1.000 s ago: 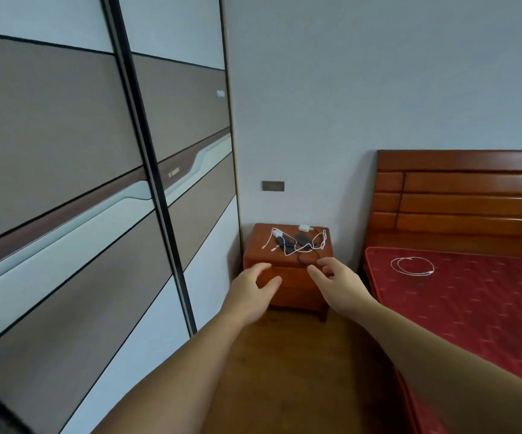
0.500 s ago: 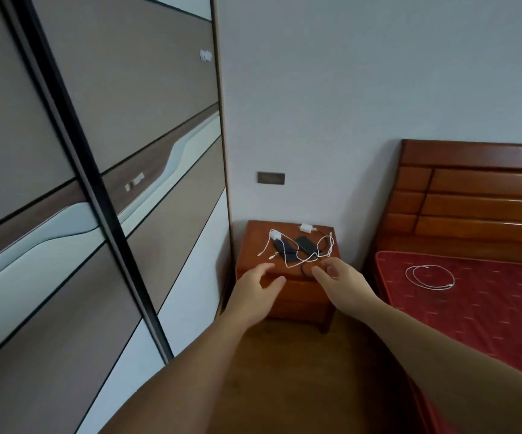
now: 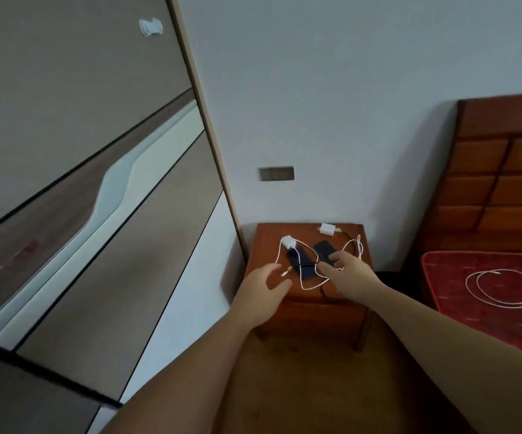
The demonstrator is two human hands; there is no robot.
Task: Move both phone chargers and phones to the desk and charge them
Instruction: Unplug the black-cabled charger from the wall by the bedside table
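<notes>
Two dark phones lie on a wooden nightstand [image 3: 267,239]: the left phone [image 3: 302,262] and the right phone [image 3: 324,249]. A white charger plug [image 3: 288,242] with a white cable [image 3: 355,245] sits at the left phone's far end. A second white charger plug [image 3: 327,228] lies near the wall. My left hand [image 3: 264,288] hovers open over the nightstand's front left. My right hand [image 3: 348,275] is open, its fingers reaching over the right phone's near end; whether they touch it is unclear.
A sliding wardrobe [image 3: 81,183] fills the left side. A wall socket [image 3: 276,173] sits above the nightstand. To the right stand a wooden headboard [image 3: 500,177] and a red mattress [image 3: 485,317] carrying a coiled white cable [image 3: 503,288]. Wooden floor [image 3: 309,386] lies below.
The view has closed in on the nightstand. Both hands have moved forward from in front of it to above its top, the right hand reaching the right phone.
</notes>
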